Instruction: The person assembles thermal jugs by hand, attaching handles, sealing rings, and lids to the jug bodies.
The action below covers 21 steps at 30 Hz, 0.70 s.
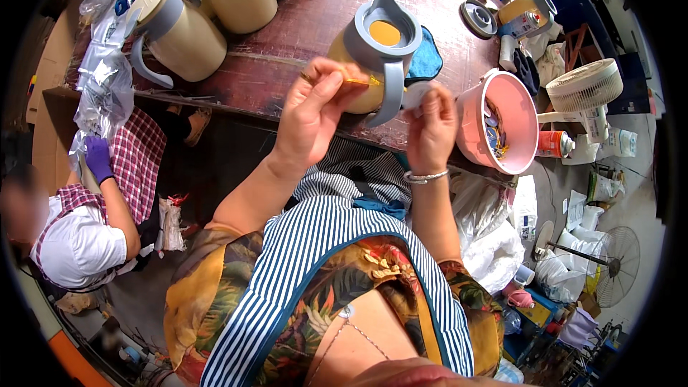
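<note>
A cream jug point(341, 51) with a grey spout collar and grey handle stands upright near the table's front edge. My left hand point(312, 111) is at its left side, thumb and fingers pinched on a thin, shiny yellow strip point(360, 81) lying across the jug's front. Beside the handle, my right hand point(434, 127) is closed on a small whitish tag point(416, 94), partly covered by the fingers. Behind the jug lies a blue cloth point(426, 57).
Right of the jug, a pink bucket point(471, 132) holds small tangled pieces. Several similar cream jugs point(188, 49) stand at the back left. A grey lid point(478, 18), spray cans point(519, 25) and a small fan point(584, 86) are at right. A co-worker's purple-gloved hand point(99, 158) handles clear plastic bags point(105, 100).
</note>
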Tool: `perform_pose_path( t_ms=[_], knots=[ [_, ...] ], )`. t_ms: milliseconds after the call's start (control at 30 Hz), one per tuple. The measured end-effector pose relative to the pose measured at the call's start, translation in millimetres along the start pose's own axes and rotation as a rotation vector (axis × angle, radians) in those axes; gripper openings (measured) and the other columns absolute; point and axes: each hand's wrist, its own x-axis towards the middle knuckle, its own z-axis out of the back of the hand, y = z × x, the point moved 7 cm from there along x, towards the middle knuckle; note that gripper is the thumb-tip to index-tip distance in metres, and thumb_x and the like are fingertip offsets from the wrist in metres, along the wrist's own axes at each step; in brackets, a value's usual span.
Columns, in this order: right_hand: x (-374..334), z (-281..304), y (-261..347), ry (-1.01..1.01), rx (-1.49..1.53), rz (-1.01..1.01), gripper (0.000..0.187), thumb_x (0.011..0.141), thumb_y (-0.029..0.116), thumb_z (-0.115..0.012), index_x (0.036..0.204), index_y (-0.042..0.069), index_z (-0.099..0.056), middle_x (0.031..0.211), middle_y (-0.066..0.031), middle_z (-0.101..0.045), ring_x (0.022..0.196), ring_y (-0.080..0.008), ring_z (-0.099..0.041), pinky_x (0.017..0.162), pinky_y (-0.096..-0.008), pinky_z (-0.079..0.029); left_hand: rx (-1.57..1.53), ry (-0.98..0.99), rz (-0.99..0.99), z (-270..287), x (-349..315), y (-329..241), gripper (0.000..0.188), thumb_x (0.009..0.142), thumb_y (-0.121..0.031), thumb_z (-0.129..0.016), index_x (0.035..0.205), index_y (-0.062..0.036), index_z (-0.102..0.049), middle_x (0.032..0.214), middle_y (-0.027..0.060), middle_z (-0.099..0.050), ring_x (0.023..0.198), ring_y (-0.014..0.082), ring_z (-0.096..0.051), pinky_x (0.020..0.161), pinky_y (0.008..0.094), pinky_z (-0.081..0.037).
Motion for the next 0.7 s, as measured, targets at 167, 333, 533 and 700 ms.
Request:
perform_pose_path(
  t_ms=[167, 333, 533, 700],
  knots=[
    [15.0, -104.9, 102.0, 0.331, -1.044, 0.868, 0.013, 0.084, -0.002, -0.07, 0.096, 0.002, -0.068, 0.079, -0.0066, -0.064, 0.069, -0.0139, -0.06, 0.063, -0.0242, -0.047, 0.146, 0.167, -0.09, -14.0, 27.9, -15.5, 0.014, 0.101, -0.01, -0.05, 0.107, -0.0016, -0.059, 0.106, 0.0131, -0.065, 0.099, 0.0185, -0.062, 0.096, 0.034, -0.049],
    [22.8, -126.3, 110.7, 0.497, -0.982, 0.902, 0.013, 0.079, 0.002, -0.075, 0.088, 0.003, -0.066, 0.075, -0.0065, -0.064, 0.07, -0.0171, -0.062, 0.062, -0.0281, -0.049, 0.482, 0.205, -0.078, -34.9, 32.5, -25.9, 0.024, 0.097, -0.003, -0.055, 0.12, 0.0021, -0.06, 0.11, 0.0107, -0.068, 0.086, 0.0094, -0.061, 0.082, 0.0236, -0.051],
    [30.7, -132.6, 91.4, 0.62, -0.608, 0.871, 0.04, 0.08, 0.021, -0.08, 0.112, 0.006, -0.06, 0.108, -0.0103, -0.064, 0.096, -0.0187, -0.061, 0.084, -0.031, -0.051, 0.927, 0.169, -0.103, -48.3, 29.8, -30.5, 0.024, 0.087, 0.001, -0.066, 0.109, -0.0091, -0.068, 0.094, 0.0015, -0.068, 0.075, 0.0096, -0.063, 0.07, 0.0225, -0.053],
    [34.9, -129.4, 53.3, 0.754, -0.779, 0.711, 0.061, 0.077, 0.053, -0.072, 0.115, 0.007, -0.062, 0.113, -0.01, -0.062, 0.116, -0.0291, -0.054, 0.099, -0.0398, -0.044, 1.83, 0.746, -0.714, -95.7, 33.6, -78.6, 0.022, 0.075, 0.0, -0.066, 0.095, -0.01, -0.069, 0.088, 0.0067, -0.06, 0.089, 0.0276, -0.059, 0.076, 0.0383, -0.05]
  ],
)
